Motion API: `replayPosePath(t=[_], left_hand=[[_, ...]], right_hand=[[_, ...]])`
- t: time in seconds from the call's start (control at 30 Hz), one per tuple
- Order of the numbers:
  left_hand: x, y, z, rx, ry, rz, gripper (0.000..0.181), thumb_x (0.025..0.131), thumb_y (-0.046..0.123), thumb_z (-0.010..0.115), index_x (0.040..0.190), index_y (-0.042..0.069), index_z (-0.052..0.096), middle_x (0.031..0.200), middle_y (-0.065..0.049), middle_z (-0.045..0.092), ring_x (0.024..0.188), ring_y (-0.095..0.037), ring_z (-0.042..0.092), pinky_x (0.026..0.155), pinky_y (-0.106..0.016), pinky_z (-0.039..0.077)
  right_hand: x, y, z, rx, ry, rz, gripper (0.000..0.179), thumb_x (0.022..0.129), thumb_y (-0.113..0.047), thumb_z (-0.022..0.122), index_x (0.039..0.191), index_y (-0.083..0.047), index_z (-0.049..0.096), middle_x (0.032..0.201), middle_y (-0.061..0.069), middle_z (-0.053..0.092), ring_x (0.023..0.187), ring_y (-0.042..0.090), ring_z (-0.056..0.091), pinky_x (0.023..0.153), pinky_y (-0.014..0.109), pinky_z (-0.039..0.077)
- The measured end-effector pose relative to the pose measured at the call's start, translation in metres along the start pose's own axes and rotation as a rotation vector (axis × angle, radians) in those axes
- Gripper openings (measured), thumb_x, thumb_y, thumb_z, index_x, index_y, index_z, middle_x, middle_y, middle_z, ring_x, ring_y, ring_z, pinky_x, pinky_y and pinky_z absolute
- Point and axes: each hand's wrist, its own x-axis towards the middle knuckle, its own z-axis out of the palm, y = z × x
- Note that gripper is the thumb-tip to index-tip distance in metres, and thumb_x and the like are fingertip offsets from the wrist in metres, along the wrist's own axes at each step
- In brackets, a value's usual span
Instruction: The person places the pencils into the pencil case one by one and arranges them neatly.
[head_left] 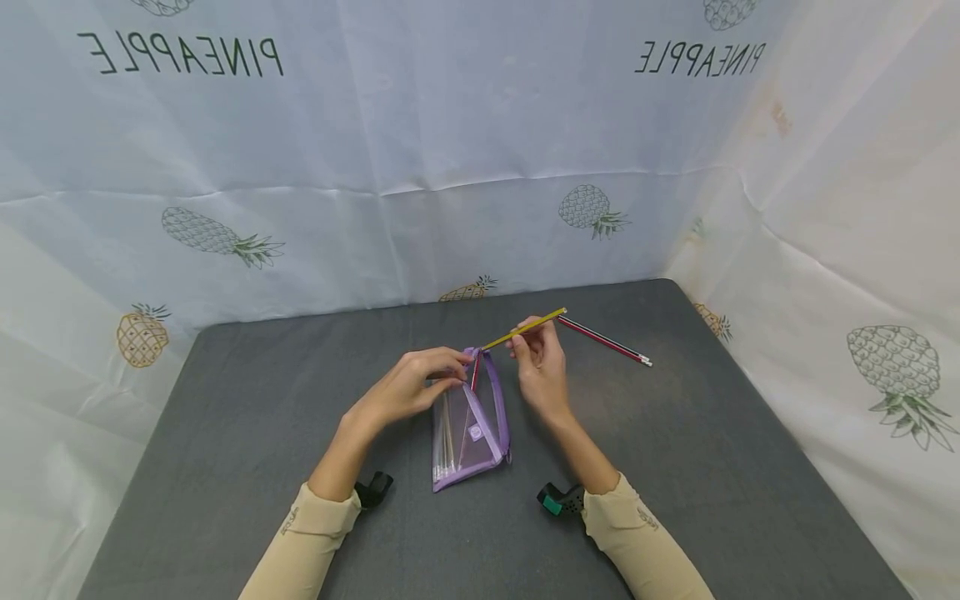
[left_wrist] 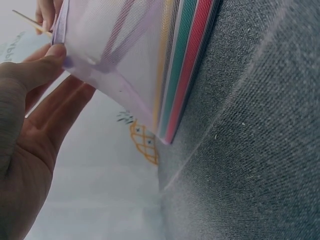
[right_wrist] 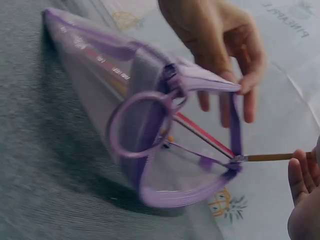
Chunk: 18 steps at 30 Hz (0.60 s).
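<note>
Slim yellow wooden pencil (head_left: 536, 323) pinched in the grip of the right hand (head_left: 543, 371), end at the mouth of the purple-trimmed see-through mesh pouch (head_left: 475, 450), mid-counter (head_left: 225, 433) between side edges. Left hand (head_left: 412, 387) pinches the mouth. Flat angle could snag it; slack pinch could fold it.

Right hand (right_wrist: 304, 210) cut off, lower right of its wrist view; head view, pouch (head_left: 485, 425) label (head_left: 476, 432) too tiny to read!

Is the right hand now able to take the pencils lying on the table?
Probably not yet: the right hand holds a yellow pencil, though nothing seems to block the loose pencils.
</note>
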Motion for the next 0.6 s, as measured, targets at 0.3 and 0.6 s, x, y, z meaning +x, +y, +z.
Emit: replayPosePath(t=[0.3,0.6], left_hand=[[-0.002,0.000,-0.002,0.002,0.010,-0.015,0.011,0.095,-0.006,0.078,0.104,0.001,0.078,0.129,-0.020,0.078,0.106,-0.028,0.081,0.087,-0.034,0.069],[-0.002,-0.001,-0.003,0.022,0.016,0.006,0.013,0.095,-0.007,0.077,0.104,0.003,0.078,0.127,-0.020,0.079,0.112,-0.030,0.080,0.088,-0.035,0.069]], right_hand=[[0.002,0.008,-0.001,0.017,0.043,-0.043,0.020,0.106,0.008,0.059,0.123,0.017,0.052,0.106,0.017,0.065,0.092,0.009,0.071,0.081,0.016,0.063],[0.011,-0.002,-0.016,0.001,0.065,0.011,0.022,0.105,0.008,0.061,0.122,0.018,0.052,0.101,-0.003,0.063,0.084,0.007,0.064,0.073,0.013,0.056]])
